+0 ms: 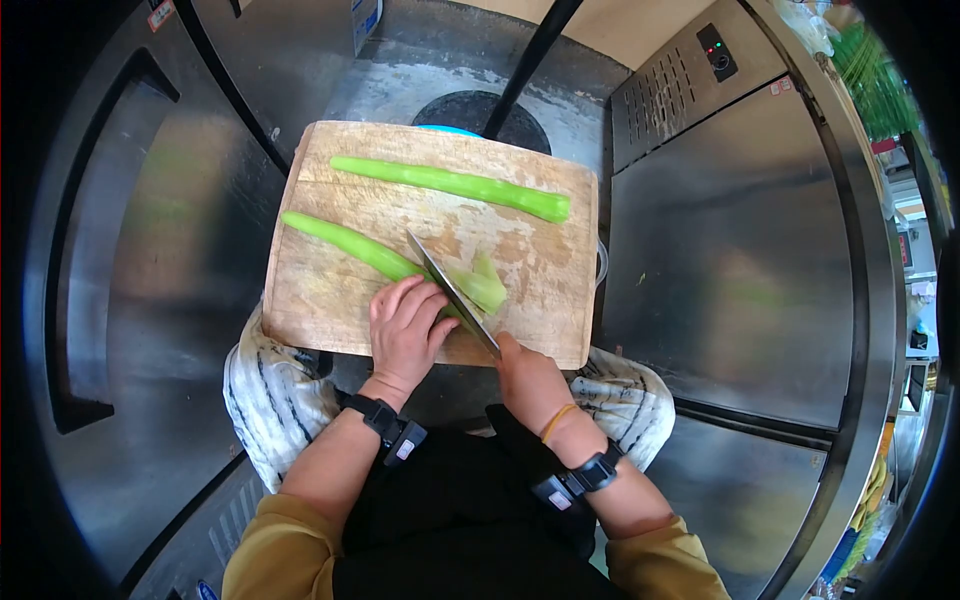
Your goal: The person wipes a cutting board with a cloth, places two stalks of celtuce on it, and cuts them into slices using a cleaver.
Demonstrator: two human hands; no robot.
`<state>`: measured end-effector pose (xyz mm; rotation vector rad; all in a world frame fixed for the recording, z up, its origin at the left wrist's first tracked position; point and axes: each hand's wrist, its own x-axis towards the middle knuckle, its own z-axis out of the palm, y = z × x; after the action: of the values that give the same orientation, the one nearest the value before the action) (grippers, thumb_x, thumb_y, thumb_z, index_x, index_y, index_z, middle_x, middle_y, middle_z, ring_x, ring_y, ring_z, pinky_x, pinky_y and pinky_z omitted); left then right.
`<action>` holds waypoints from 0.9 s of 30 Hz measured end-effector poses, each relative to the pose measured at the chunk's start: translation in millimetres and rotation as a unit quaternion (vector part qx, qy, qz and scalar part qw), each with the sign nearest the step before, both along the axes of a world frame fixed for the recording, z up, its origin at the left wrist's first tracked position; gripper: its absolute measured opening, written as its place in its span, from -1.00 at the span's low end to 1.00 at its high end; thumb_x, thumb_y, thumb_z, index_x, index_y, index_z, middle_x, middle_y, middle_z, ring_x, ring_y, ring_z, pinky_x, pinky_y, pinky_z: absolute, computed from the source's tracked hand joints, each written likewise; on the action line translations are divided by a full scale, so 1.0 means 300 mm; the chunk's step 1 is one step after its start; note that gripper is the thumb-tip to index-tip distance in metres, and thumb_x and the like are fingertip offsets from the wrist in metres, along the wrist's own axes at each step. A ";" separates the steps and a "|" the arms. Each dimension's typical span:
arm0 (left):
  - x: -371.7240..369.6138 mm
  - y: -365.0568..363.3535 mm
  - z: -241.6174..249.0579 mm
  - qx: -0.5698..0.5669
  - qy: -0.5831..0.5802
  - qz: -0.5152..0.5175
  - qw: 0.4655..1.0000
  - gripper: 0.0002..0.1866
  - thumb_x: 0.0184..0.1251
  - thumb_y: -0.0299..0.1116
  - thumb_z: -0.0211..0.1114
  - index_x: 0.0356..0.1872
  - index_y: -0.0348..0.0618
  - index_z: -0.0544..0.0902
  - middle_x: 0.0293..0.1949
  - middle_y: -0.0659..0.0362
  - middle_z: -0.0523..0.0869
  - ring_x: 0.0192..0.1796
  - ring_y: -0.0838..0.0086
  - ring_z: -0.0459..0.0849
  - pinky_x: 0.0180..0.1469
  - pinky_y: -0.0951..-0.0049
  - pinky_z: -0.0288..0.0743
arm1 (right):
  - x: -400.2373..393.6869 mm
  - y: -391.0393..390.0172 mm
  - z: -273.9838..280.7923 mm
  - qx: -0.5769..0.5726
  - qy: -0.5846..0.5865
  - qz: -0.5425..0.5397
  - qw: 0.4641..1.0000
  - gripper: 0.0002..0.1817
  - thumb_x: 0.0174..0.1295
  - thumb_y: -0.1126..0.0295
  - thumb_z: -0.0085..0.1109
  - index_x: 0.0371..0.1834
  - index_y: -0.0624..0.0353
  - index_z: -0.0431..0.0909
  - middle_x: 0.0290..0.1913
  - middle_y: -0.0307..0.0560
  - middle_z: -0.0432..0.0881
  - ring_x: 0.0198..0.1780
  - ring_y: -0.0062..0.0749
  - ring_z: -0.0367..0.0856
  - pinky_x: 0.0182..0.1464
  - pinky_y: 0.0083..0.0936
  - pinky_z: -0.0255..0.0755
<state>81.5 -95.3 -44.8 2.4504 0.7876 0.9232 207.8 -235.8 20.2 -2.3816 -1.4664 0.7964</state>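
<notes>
A wooden cutting board [300,300] lies across my lap. My left hand [408,325] presses on the thick end of a peeled celtuce stem [345,240], its fingers bent over it. My right hand [532,380] grips the handle of a kitchen knife [450,290], whose blade stands at a slant right beside my left fingers, against the stem. Right of the blade lie several thin, pale green slices [485,288]. A second peeled celtuce stem [450,183] rests whole along the far side of the board. The knife's handle is mostly hidden in my right hand.
Steel cabinets stand close on the left [160,260] and right [730,270]. A black pole [530,70] rises behind the board near a dark round object [480,110] on the floor. Green bundled items [870,80] sit on the counter at far right.
</notes>
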 end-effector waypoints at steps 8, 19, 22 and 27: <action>-0.002 0.012 0.000 -0.010 -0.013 -0.003 1.000 -0.72 -0.01 -0.32 0.46 -0.22 -0.04 0.67 -0.06 0.27 0.63 0.16 0.28 0.55 0.20 0.16 0.31 | 0.040 0.019 0.029 0.086 0.035 -0.030 0.995 -0.81 0.32 0.46 0.09 -0.10 0.25 0.33 -0.46 0.32 0.59 -0.32 0.31 0.59 -0.29 0.04 0.45; -0.001 0.011 0.004 0.002 -0.014 0.005 1.000 -0.70 -0.04 -0.36 0.46 -0.21 -0.07 0.66 -0.06 0.25 0.62 0.14 0.28 0.56 0.16 0.17 0.33 | 0.002 -0.047 0.124 0.030 0.007 -0.003 1.000 -0.82 0.31 0.45 0.10 -0.11 0.24 0.35 -0.34 0.27 0.61 -0.27 0.28 0.60 -0.25 0.02 0.46; -0.003 0.013 0.000 0.007 -0.013 0.006 1.000 -0.69 -0.05 -0.37 0.46 -0.20 -0.07 0.66 -0.07 0.25 0.63 0.14 0.29 0.56 0.16 0.18 0.33 | 0.002 -0.042 0.129 0.019 -0.006 0.015 1.000 -0.83 0.33 0.44 0.05 -0.10 0.20 0.32 -0.29 0.22 0.65 -0.28 0.23 0.65 -0.24 0.02 0.52; -0.002 0.013 0.000 0.003 -0.011 0.006 1.000 -0.68 -0.05 -0.36 0.46 -0.20 -0.07 0.66 -0.06 0.25 0.63 0.15 0.29 0.56 0.16 0.18 0.34 | 0.007 -0.033 0.131 0.008 0.009 0.009 1.000 -0.81 0.31 0.46 0.08 -0.08 0.22 0.33 -0.35 0.28 0.62 -0.29 0.27 0.62 -0.25 0.04 0.49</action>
<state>80.8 -91.3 -45.0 2.4383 0.7938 0.9569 209.8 -245.8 59.4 -2.3471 -1.4842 0.8039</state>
